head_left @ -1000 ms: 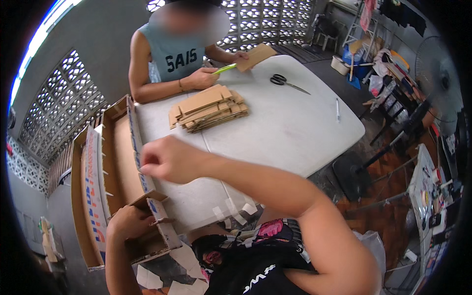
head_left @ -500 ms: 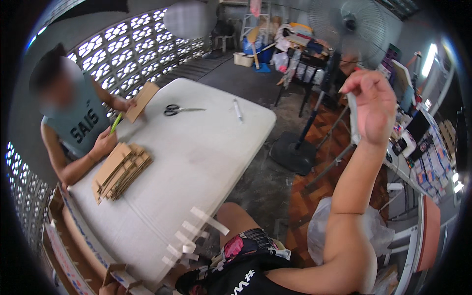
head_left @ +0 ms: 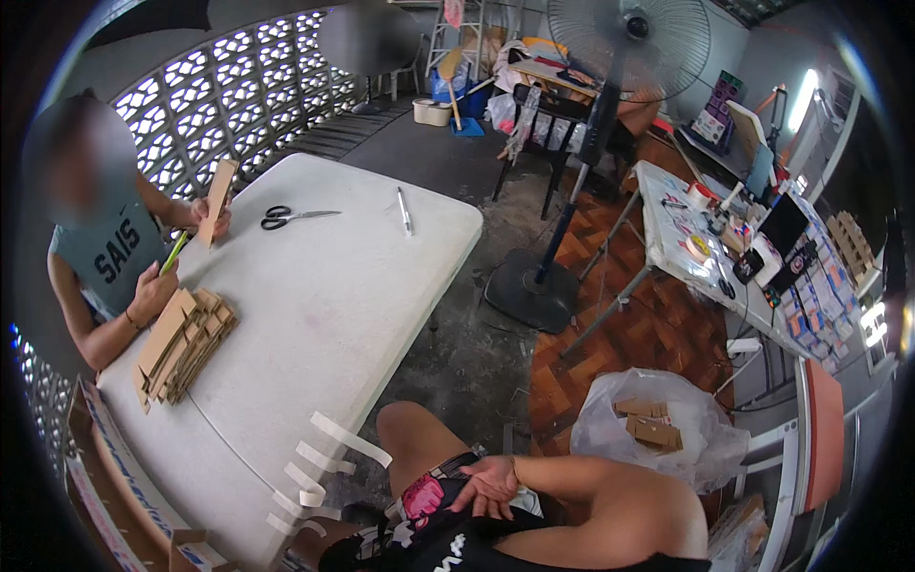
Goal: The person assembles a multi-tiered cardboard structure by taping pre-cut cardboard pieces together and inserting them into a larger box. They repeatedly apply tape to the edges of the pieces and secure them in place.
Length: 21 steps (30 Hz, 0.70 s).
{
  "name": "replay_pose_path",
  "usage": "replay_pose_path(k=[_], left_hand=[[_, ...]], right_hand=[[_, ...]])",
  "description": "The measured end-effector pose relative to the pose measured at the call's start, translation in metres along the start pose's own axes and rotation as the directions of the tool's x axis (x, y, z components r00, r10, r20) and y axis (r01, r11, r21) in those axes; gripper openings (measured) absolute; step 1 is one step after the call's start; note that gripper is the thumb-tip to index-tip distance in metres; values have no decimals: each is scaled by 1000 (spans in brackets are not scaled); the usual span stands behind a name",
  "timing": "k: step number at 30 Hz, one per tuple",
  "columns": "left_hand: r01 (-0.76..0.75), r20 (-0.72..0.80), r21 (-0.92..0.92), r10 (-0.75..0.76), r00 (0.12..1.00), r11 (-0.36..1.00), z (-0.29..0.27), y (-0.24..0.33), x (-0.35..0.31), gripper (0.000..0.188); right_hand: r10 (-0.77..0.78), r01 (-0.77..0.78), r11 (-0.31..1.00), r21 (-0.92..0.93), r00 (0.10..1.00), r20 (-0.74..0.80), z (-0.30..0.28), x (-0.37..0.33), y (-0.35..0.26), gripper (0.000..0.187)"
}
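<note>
Loosely, the right hand lay over the lap, its fingers released and spread, pointing toward the lower left, with the palm turned up against the patterned shorts. Whether the left hand's fingers were clenched or released could not be told, since that hand lay outside the view.

Near the right hand, white tape strips clung in a row to the near edge of the white table. Their long axes ran roughly parallel, from upper left to lower right, and the farthest strip's free end stuck out past the edge.

The long cardboard box stood at the lower left, beside the table, its long axis slanting from upper left to lower right and its open side facing up.

Across the table, a co-worker gripped a narrow cardboard piece, held nearly upright, and a green tool tilted up toward it. Beside them, stacked cardboard pieces lay lengthwise from lower left to upper right.
</note>
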<state>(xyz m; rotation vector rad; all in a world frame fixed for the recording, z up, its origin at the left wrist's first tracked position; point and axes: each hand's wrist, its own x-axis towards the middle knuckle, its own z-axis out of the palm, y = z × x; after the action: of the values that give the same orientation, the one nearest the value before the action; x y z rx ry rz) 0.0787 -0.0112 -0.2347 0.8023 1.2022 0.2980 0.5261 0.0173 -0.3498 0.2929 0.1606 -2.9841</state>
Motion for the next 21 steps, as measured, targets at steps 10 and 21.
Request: replay_pose_path(k=[10,21], left_hand=[[-347,-148,488,468,871,801,87,-91,-64,62],[-648,349,216,562,750,731,31,127,-215,64]], right_hand=[[-543,-3,327,-945,818,-190,126,30,13,57],[-320,-150,179,-972,925,-202,160,23,-24,39]])
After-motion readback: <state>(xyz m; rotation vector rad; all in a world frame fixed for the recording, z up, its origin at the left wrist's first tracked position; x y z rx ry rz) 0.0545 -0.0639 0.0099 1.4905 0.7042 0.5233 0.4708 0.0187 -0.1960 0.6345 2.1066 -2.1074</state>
